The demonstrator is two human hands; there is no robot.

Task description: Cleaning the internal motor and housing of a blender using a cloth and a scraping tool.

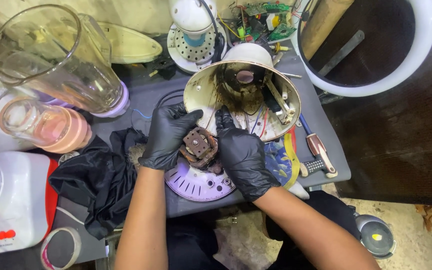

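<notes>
Both my hands wear black gloves. Between them sits a rusty brown motor, gripped by my left hand from the left and my right hand from the right. Thin wires run from the motor into an overturned cream blender base shell, whose dirty open underside faces me. Under the motor lies a pale lilac round bottom cover with slots.
Two clear blender jars lie at the left above a white appliance. A black cloth lies beside my left arm. Screwdrivers rest at the right, circuit boards at the back, and a white ring at the far right.
</notes>
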